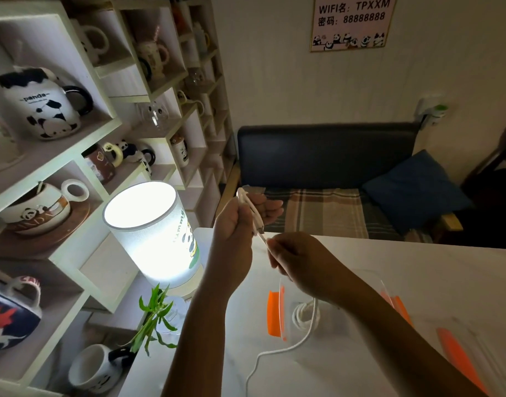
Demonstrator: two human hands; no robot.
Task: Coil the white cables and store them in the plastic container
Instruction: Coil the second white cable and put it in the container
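White smooth cable point(253, 213) looped in left hand point(240, 222); right hand point(297, 262) pinches it.

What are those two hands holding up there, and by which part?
A thin white cable: the left hand grips its folded loops, and the right hand pinches the strand just below them.

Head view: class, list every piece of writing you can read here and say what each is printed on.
"WIFI名: TPXXM" – wall sign
"密码: 88888888" – same wall sign
"panda" – panda mug on shelf; smaller line beneath it unreadable
Lettering on lamp shade: sideways, not legible
Lettering on brown saucer and dark mug: partial, unreadable
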